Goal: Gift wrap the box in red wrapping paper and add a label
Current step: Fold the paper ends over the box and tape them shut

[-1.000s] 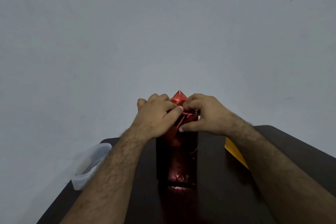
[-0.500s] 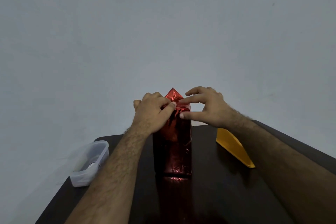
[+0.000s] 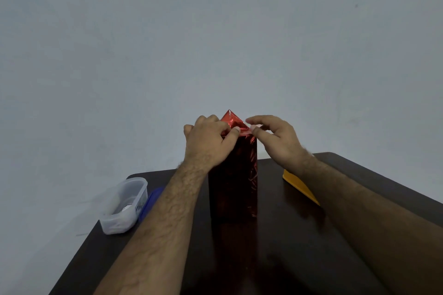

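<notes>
From the head camera I see the wrapped box (image 3: 233,175) standing upright on its short end near the middle of the dark table (image 3: 287,258), and I read that posture as deliberate: it brings the unfinished top end up to where both hands can work it. The red wrapping paper (image 3: 231,119) already sheathes the sides of the box and rises above its top in a pointed triangular flap, so I judge the end fold to be the step in hand, with the label not yet on. My left hand (image 3: 208,141) clasps the upper left corner of the box, fingers curled over the top edge and the thumb pressing the foil down just below the flap, which looks meant to hold the folded layers flat and steady the tall box against tipping. My right hand (image 3: 275,137) sits just right of the box top, thumb and forefinger brought together at the right edge of the flap; I think they pinch the paper there, perhaps a bit of clear tape too, but that is too small to tell. Left of the box, near the table's edge, stands a clear plastic container (image 3: 124,206) with something pale inside, and a blue object (image 3: 152,201) lies just beside it, partly behind my forearm. Right of the box, a yellow object (image 3: 299,185) lies on the table, half hidden by my right arm.
</notes>
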Motion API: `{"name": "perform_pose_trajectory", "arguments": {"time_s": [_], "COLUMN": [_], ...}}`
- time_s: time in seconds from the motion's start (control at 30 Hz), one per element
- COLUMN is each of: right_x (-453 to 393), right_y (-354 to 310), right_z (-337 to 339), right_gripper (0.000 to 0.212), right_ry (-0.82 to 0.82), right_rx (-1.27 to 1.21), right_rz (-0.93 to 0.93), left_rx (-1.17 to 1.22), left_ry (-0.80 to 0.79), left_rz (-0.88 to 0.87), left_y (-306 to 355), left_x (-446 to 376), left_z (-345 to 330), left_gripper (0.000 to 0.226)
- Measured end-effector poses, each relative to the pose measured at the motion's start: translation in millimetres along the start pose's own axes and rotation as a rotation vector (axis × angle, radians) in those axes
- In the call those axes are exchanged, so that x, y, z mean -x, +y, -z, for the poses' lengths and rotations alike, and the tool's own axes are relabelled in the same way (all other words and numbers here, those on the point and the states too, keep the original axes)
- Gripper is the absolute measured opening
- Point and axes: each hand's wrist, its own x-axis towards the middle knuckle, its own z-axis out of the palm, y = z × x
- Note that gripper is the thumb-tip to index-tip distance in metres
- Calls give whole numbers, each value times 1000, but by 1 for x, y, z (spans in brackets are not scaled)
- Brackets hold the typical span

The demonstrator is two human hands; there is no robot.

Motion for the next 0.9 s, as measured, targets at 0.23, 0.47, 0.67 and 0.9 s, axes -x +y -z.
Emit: {"name": "perform_pose_trajectory", "arguments": {"time_s": [0.23, 0.47, 0.67, 0.9], "right_x": [5, 18, 20, 13], "right_y": [45, 65, 78, 80], "right_z": [52, 116, 137, 138], "right_gripper": [22, 15, 24, 29], "right_ry": [192, -156, -149, -127], "right_rx": [418, 860, 533, 264], "right_rz": [-465, -929, -1174, -1306], "left_rx": [-44, -98, -143, -75], "left_ry": [21, 8, 30, -47], "left_rz": [13, 17, 0, -16], "left_y": [6, 14, 24, 20], "left_x": [4, 8, 10, 7], "left_z": [0, 0, -4, 5], "left_gripper": [48, 53, 60, 56]}}
